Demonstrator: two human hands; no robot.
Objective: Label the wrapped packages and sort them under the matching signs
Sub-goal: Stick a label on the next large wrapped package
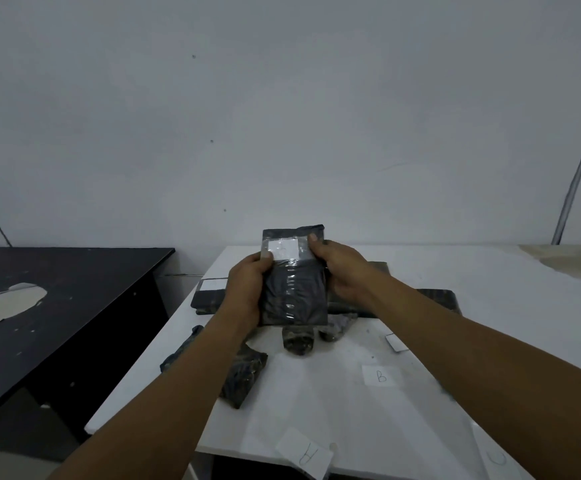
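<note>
I hold a dark wrapped package (299, 292) upright above the white table (455, 306). A white label (283, 249) is stuck near its top, and shiny tape runs down its front. My left hand (247, 292) grips its left edge, thumb on the label's lower corner. My right hand (341, 268) grips the right edge, thumb near the top. Paper signs lie on the table: one marked B (381, 375), one marked H (308, 455) at the front edge, and a third (497, 457) at the front right whose letter I cannot read.
Several other dark wrapped packages lie on the table: one with a white label (209, 296) at the left, a flat one (438, 299) behind my right arm, smaller ones (297, 342) (244, 379) below. A small label (396, 342) lies loose. A black desk (57, 306) stands left.
</note>
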